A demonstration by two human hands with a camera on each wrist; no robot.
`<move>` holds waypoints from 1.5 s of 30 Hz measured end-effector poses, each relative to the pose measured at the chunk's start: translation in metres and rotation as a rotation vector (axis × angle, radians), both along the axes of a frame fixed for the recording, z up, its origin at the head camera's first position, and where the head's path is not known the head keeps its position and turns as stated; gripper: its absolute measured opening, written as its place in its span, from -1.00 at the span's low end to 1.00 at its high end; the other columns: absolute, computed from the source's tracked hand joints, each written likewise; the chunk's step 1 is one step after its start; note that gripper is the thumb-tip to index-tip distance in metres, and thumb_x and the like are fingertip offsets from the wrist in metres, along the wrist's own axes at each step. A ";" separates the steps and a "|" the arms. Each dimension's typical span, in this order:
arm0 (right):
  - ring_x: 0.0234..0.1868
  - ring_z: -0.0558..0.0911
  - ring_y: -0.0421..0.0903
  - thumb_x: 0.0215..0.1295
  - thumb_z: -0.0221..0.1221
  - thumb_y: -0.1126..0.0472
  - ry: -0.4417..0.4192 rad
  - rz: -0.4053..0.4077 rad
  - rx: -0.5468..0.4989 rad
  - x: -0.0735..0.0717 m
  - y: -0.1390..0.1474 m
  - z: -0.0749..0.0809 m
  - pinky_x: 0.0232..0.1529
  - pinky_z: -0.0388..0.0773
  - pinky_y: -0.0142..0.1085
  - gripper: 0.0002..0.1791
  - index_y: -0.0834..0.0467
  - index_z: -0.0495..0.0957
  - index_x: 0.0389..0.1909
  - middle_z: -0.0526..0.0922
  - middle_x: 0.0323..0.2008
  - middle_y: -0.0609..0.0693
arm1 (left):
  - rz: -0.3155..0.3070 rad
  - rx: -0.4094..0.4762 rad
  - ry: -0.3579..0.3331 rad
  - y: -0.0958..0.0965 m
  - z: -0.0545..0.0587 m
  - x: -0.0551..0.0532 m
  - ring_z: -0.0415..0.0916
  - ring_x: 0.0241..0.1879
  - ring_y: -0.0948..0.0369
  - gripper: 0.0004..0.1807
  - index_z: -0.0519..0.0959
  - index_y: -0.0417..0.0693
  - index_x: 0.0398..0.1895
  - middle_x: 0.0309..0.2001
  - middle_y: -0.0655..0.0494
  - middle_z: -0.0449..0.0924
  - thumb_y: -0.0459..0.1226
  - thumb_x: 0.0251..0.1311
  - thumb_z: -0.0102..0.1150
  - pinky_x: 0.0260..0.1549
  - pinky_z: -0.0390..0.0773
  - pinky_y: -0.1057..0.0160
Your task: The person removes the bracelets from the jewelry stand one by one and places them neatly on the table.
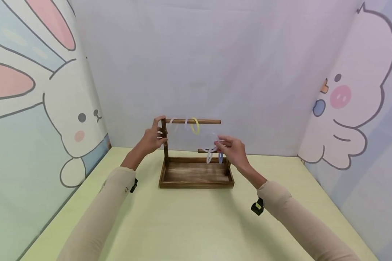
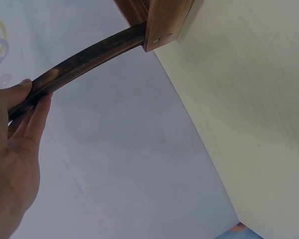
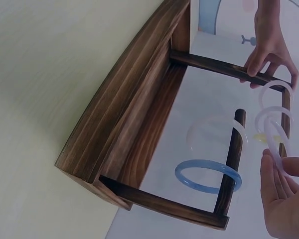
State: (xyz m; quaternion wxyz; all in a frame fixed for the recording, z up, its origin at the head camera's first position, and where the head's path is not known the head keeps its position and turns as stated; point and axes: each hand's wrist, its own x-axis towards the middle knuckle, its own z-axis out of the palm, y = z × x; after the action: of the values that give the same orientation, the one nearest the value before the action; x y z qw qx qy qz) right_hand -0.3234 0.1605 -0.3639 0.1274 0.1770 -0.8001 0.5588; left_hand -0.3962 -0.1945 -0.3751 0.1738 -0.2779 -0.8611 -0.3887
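A brown wooden bangle rack (image 1: 196,185) has a tray base, a long upper bar (image 1: 210,121) and a shorter lower bar (image 3: 235,142). My left hand (image 1: 153,137) grips its tall left post (image 2: 89,56) near the top, thumb on one side and fingers on the other. With thumb and fingertips, my right hand (image 1: 234,150) pinches a pale translucent bangle (image 3: 270,142) in front of the rack, above the lower bar. A yellow bangle (image 1: 197,126) and two pale ones hang on the upper bar. Around the lower bar hang a blue bangle (image 3: 199,163) and a clear whitish one (image 1: 208,158).
The rack stands on a pale yellow table (image 1: 189,221), near a plain whitish back cloth (image 1: 196,65). Side panels show a cartoon rabbit (image 1: 68,116) on the left and a white cartoon animal (image 1: 352,72) on the right.
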 end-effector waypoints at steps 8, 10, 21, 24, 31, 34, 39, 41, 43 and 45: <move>-0.09 0.79 0.17 0.48 0.22 0.38 -0.002 0.053 0.018 0.007 -0.012 -0.004 -0.08 0.76 -0.11 -0.61 0.38 0.56 0.27 0.75 -0.01 0.31 | 0.009 0.009 0.004 -0.002 -0.005 0.000 0.70 0.00 -0.23 0.03 -0.10 0.11 0.60 0.01 -0.36 0.63 -0.60 0.27 0.29 -0.03 0.73 -0.10; -0.09 0.79 0.18 0.47 0.23 0.39 -0.009 0.077 0.013 0.008 -0.016 -0.006 -0.08 0.77 -0.11 -0.60 0.38 0.55 0.27 0.74 -0.02 0.32 | 0.015 0.011 0.009 -0.003 -0.005 0.000 0.70 -0.01 -0.23 0.02 -0.08 0.11 0.59 0.00 -0.36 0.64 -0.60 0.27 0.30 -0.04 0.74 -0.11; -0.04 0.78 0.15 0.45 0.25 0.38 -0.074 0.213 0.026 0.023 -0.040 -0.025 -0.11 0.78 -0.20 -0.63 0.36 0.59 0.24 0.75 -0.03 0.31 | 0.009 0.006 -0.018 0.001 -0.006 0.002 0.68 0.03 -0.23 0.01 -0.10 0.11 0.60 0.02 -0.35 0.63 -0.58 0.29 0.28 0.00 0.73 -0.09; -0.06 0.79 0.13 0.44 0.26 0.38 -0.098 0.224 0.031 0.025 -0.045 -0.031 -0.13 0.77 -0.24 -0.61 0.36 0.59 0.24 0.76 -0.05 0.29 | 0.007 0.001 -0.023 0.002 -0.005 0.002 0.67 0.05 -0.24 0.01 -0.12 0.11 0.61 0.05 -0.38 0.61 -0.58 0.31 0.26 0.01 0.72 -0.10; -0.12 0.81 0.09 0.46 0.25 0.38 -0.096 0.274 0.065 0.026 -0.056 -0.046 -0.09 0.77 -0.03 -0.69 0.34 0.65 0.16 0.77 -0.06 0.27 | 0.007 -0.001 -0.029 0.003 -0.004 0.000 0.67 0.05 -0.24 0.02 -0.12 0.14 0.61 0.08 -0.41 0.60 -0.58 0.31 0.26 0.01 0.72 -0.11; -0.14 0.81 0.10 0.45 0.25 0.39 -0.101 0.280 0.069 0.027 -0.062 -0.053 -0.14 0.78 -0.09 -0.69 0.35 0.65 0.15 0.78 -0.08 0.25 | 0.004 -0.002 -0.028 0.004 -0.004 0.000 0.66 0.07 -0.22 0.01 -0.11 0.10 0.61 0.07 -0.38 0.61 -0.58 0.31 0.26 0.03 0.71 -0.09; -0.12 0.81 0.10 0.45 0.25 0.40 -0.144 0.302 0.067 0.030 -0.076 -0.061 -0.13 0.79 -0.12 -0.68 0.37 0.63 0.17 0.77 -0.08 0.29 | 0.004 0.010 -0.011 0.002 -0.003 -0.002 0.66 0.06 -0.21 0.01 -0.09 0.10 0.60 0.03 -0.37 0.62 -0.60 0.28 0.27 0.01 0.73 -0.07; -0.12 0.80 0.17 0.44 0.24 0.43 -0.160 0.317 0.055 0.035 -0.082 -0.060 -0.09 0.77 -0.02 -0.68 0.43 0.61 0.16 0.75 -0.07 0.36 | 0.009 0.012 -0.008 0.001 -0.002 -0.002 0.66 0.06 -0.21 0.01 -0.08 0.10 0.60 0.02 -0.37 0.62 -0.60 0.28 0.27 0.00 0.73 -0.07; -0.12 0.80 0.19 0.43 0.24 0.45 -0.168 0.334 0.048 0.035 -0.088 -0.064 -0.07 0.74 0.10 -0.66 0.46 0.59 0.17 0.73 -0.08 0.41 | 0.015 0.013 -0.015 0.000 -0.001 -0.002 0.66 0.06 -0.21 0.01 -0.09 0.12 0.60 0.01 -0.34 0.62 -0.60 0.29 0.27 0.01 0.73 -0.07; -0.13 0.80 0.21 0.42 0.24 0.47 -0.172 0.349 0.036 0.035 -0.092 -0.070 -0.07 0.73 0.15 -0.66 0.50 0.58 0.17 0.72 -0.10 0.44 | 0.016 0.014 -0.025 0.000 0.001 -0.002 0.66 0.06 -0.21 0.01 -0.09 0.15 0.61 0.02 -0.34 0.62 -0.59 0.30 0.26 0.02 0.72 -0.07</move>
State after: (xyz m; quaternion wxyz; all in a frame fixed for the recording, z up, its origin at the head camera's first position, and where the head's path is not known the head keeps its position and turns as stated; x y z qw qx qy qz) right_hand -0.2880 0.0685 -0.4334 -0.0434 0.2670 -0.7752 0.5709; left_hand -0.3985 -0.1941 -0.3741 0.1683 -0.2649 -0.8626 -0.3969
